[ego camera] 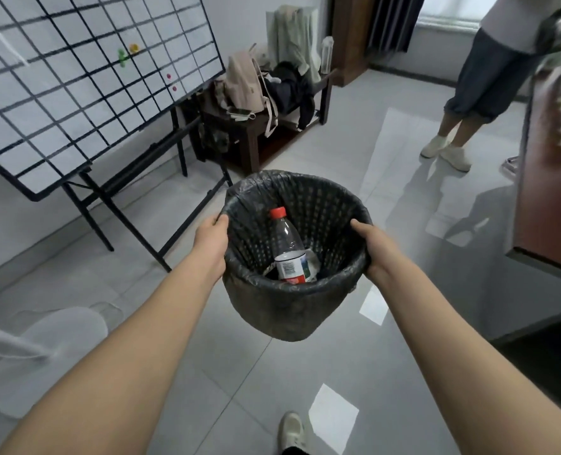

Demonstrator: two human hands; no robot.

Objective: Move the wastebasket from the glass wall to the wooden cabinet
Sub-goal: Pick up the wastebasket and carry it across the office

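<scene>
The wastebasket [285,310] is a dark perforated bin lined with a black bag, held up off the grey tiled floor in the middle of the head view. Inside it lie a clear plastic bottle [289,247] with a red cap and some crumpled paper. My left hand [211,238] grips the bin's left rim. My right hand [372,247] grips its right rim. A reddish wooden cabinet [548,205] stands at the right edge, blurred.
A tilted whiteboard [85,80] with a black grid stands on a black folding stand at the left. A dark bench [249,139] with bags and clothes is behind it. A person's legs [469,103] stand at the back right. A white fan base [42,356] sits on the floor at the lower left.
</scene>
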